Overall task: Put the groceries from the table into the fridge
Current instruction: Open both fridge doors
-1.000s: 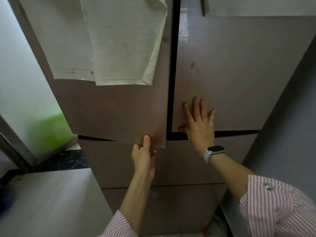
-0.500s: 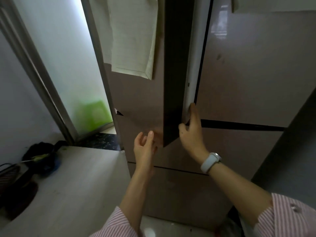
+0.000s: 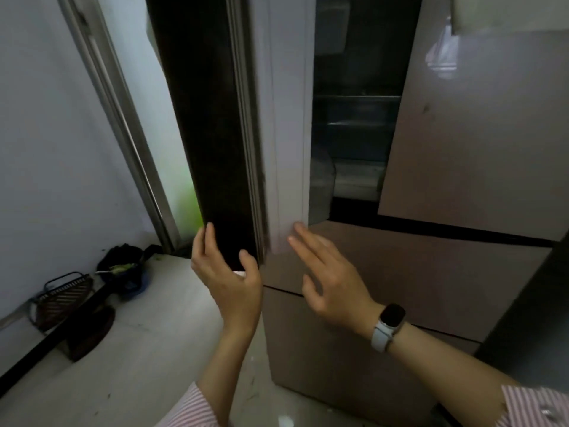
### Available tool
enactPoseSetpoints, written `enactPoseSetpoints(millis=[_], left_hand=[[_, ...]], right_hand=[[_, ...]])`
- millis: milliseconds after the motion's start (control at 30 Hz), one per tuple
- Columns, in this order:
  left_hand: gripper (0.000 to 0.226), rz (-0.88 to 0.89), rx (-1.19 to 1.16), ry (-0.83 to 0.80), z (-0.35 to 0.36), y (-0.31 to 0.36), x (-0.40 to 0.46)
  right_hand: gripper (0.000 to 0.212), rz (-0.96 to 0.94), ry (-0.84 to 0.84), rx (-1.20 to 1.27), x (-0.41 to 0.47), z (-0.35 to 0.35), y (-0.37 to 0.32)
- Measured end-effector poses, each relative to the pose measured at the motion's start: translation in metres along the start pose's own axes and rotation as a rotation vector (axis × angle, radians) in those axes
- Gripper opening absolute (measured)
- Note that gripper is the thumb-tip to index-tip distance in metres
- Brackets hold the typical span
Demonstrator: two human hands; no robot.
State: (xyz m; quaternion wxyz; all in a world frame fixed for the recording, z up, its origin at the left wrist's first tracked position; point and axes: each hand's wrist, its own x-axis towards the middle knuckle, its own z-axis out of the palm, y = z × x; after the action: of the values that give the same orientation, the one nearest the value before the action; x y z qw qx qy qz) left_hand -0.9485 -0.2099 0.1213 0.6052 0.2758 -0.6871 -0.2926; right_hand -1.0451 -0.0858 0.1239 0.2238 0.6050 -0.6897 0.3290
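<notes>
The tall brownish fridge (image 3: 480,124) fills the middle and right of the head view. Its left upper door (image 3: 215,127) stands swung out, dark edge toward me, with the white inner lining (image 3: 286,124) beside it. Through the gap I see the dim interior with shelves (image 3: 357,100). My left hand (image 3: 228,272) cups the door's bottom corner, fingers on its outer face and thumb on the edge. My right hand (image 3: 329,272), a watch on its wrist, hovers with straight spread fingers, the tips at the foot of the inner lining. No groceries are in view.
The right upper door (image 3: 480,124) stays closed, and the lower drawers (image 3: 400,288) are closed below the hands. A pale floor (image 3: 129,349) lies at left, with a dark wire basket (image 3: 61,297) and a dark bundle (image 3: 126,266) against the wall. A frosted glass door frame (image 3: 123,118) stands behind.
The left upper door has swung from closed to wide open, exposing the interior. My right hand let go of the door edge and spread flat; my left hand moved onto the door's bottom corner.
</notes>
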Motion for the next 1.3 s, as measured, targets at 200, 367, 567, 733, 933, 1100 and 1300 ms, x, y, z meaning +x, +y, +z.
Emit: enactPoseSetpoints(millis=[200,367,567,733,933,1100,1300], left_hand=[[0.060,0.375,0.347,-0.191,-0.021,-0.018,0.016],[0.064,0.192,0.593,-0.248,-0.045,-0.039,0.033],[0.057,-0.024,0.434,0.010,-0.052,-0.023,0.050],[0.048,0.466,0.253,-0.205,-0.012,0.001,0.029],[0.050,0.405,0.099,-0.535,0.082,0.020,0.043],[0.059,0.428,0.063,-0.782,0.172,0.044,0.071],[0.088,0.317,-0.240,-1.103,0.254,0.078,0.053]], right_hand=[[0.057,0.082,0.185,-0.050,0.036,0.015,-0.011],[0.063,-0.008,0.022,0.035,0.048,0.044,-0.019],[0.059,-0.109,-0.032,0.156,0.070,0.047,-0.015],[0.051,-0.003,-0.004,-0.085,0.067,0.013,0.045],[0.044,0.007,-0.165,-0.796,0.083,-0.077,0.129],[0.036,-0.102,-0.350,-1.231,0.137,-0.155,0.161],[0.031,-0.207,-0.390,-1.348,0.144,-0.163,0.170]])
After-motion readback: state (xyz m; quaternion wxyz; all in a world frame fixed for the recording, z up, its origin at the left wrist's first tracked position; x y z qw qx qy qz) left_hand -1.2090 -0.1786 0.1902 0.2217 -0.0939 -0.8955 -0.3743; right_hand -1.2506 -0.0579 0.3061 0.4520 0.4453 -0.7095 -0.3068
